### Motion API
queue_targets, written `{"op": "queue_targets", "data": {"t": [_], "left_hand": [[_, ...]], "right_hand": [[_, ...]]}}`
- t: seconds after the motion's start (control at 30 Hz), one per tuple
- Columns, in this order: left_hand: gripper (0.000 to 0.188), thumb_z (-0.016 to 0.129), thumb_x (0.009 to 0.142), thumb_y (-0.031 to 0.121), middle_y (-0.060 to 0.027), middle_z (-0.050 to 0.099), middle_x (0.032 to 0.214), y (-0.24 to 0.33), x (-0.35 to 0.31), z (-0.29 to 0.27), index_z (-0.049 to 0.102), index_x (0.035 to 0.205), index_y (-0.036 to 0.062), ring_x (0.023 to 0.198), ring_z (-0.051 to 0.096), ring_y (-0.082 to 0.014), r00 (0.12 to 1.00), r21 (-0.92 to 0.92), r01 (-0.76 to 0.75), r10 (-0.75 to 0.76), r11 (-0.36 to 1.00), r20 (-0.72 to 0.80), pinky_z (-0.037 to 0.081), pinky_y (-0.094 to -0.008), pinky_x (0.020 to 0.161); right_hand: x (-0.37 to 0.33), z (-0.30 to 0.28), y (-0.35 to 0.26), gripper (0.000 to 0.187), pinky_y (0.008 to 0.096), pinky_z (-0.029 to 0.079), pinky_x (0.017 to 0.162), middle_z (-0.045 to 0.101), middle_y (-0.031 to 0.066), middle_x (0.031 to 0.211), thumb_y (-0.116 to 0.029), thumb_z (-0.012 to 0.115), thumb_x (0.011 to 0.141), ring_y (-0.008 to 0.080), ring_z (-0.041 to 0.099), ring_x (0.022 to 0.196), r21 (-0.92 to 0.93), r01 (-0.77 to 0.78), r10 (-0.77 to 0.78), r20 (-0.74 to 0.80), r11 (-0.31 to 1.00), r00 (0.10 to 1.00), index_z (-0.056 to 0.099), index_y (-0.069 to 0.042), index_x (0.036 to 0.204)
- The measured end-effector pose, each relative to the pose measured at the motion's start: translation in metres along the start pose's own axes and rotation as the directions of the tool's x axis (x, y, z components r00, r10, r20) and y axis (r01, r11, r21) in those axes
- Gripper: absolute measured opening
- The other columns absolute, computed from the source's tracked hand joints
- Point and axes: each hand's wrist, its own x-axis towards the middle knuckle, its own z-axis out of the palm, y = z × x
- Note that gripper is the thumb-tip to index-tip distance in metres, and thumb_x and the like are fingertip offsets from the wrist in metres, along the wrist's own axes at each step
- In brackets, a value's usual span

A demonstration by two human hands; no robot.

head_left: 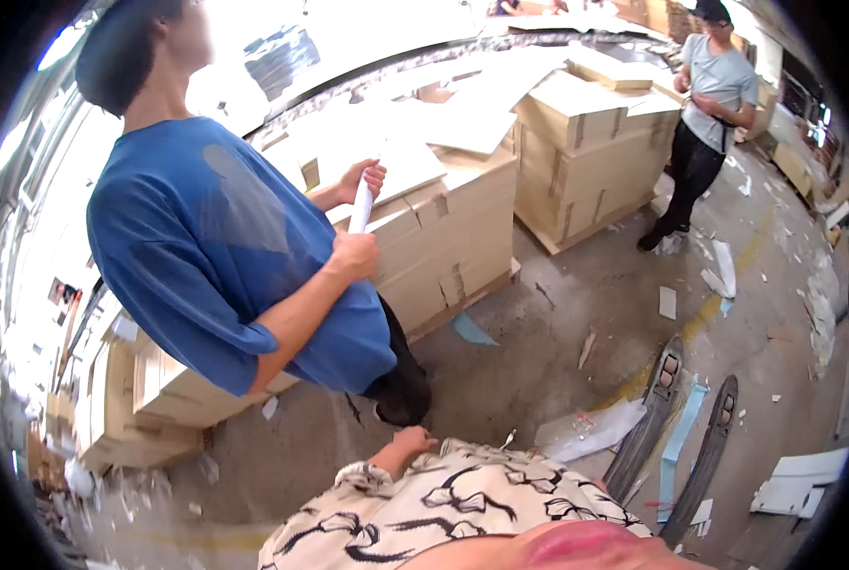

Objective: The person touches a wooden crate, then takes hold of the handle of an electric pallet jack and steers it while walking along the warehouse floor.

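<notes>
Toward the floor's (510, 399) near right corner, pallet-truck forks (645, 423) lie just beside a crumpled plastic sheet (588, 433). Left hand (408, 446): partly hidden by patterned shirt (453, 499), grip cannot be told; right hand out of view. Judged risk: tripping or slipping, from careless footing.

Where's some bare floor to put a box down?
Mostly bare floor lies between the middle carton stack and the crumpled white plastic, with a blue scrap near the cartons. It's crowded around the two dark forks, where a blue strip lies between.
</notes>
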Motion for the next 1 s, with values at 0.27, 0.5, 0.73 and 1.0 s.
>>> {"op": "queue_targets", "data": {"t": [0.27, 0.5, 0.73, 1.0], "left_hand": [[0.038, 0.060, 0.076, 0.048, -0.0088, 0.067, 0.101, -0.094, -0.054, 0.033, 0.069, 0.097, 0.0179, 0.100, 0.060, -0.0312, 0.996, -0.130, -0.081, 0.075, 0.988, -0.046, 0.042, -0.0544, 0.085], [0.037, 0.062, 0.076, 0.035, -0.0150, 0.066, 0.102, -0.239, -0.180, 0.109, 0.068, 0.099, 0.0054, 0.101, 0.060, -0.0338, 0.875, -0.403, 0.388, -0.468, 0.829, -0.121, 0.039, -0.0562, 0.089], [0.037, 0.056, 0.078, 0.030, -0.0191, 0.064, 0.105, -0.268, -0.301, 0.280, 0.066, 0.101, 0.0040, 0.099, 0.061, -0.0366, 0.397, -0.791, 0.566, -0.918, 0.233, 0.014, 0.049, -0.0461, 0.083], [0.056, 0.060, 0.077, 0.049, -0.0171, 0.065, 0.100, -0.134, -0.347, 0.389, 0.063, 0.109, 0.0028, 0.089, 0.063, -0.0317, 0.795, -0.829, 0.490, -0.528, 0.271, 0.297, 0.050, -0.0426, 0.076]], "right_hand": [[-0.029, 0.053, -0.158, 0.025, 0.0309, 0.048, 0.059, 0.065, 0.0133, 0.078, -0.015, 0.056, 0.083, 0.0206, 0.063, 0.066, -0.094, 0.185, -0.163, 0.204, 0.978, 0.965, 0.064, -0.001, 0.102], [-0.027, 0.084, -0.229, 0.025, 0.0290, 0.046, 0.053, 0.064, 0.0115, 0.077, -0.014, 0.054, 0.084, 0.0177, 0.061, 0.061, -0.214, 0.357, -0.249, 0.408, 0.909, 0.879, 0.062, 0.001, 0.104], [-0.035, 0.081, -0.246, 0.026, 0.0271, 0.045, 0.047, 0.062, 0.0097, 0.075, -0.012, 0.052, 0.086, 0.0148, 0.059, 0.056, -0.216, 0.477, -0.337, 0.470, 0.852, 0.816, 0.059, 0.002, 0.106], [-0.075, 0.106, -0.184, 0.025, 0.0278, 0.044, 0.045, 0.062, 0.0090, 0.072, -0.014, 0.053, 0.086, 0.0147, 0.058, 0.053, -0.121, 0.527, -0.389, 0.543, 0.841, 0.745, 0.060, 0.001, 0.104]]}}
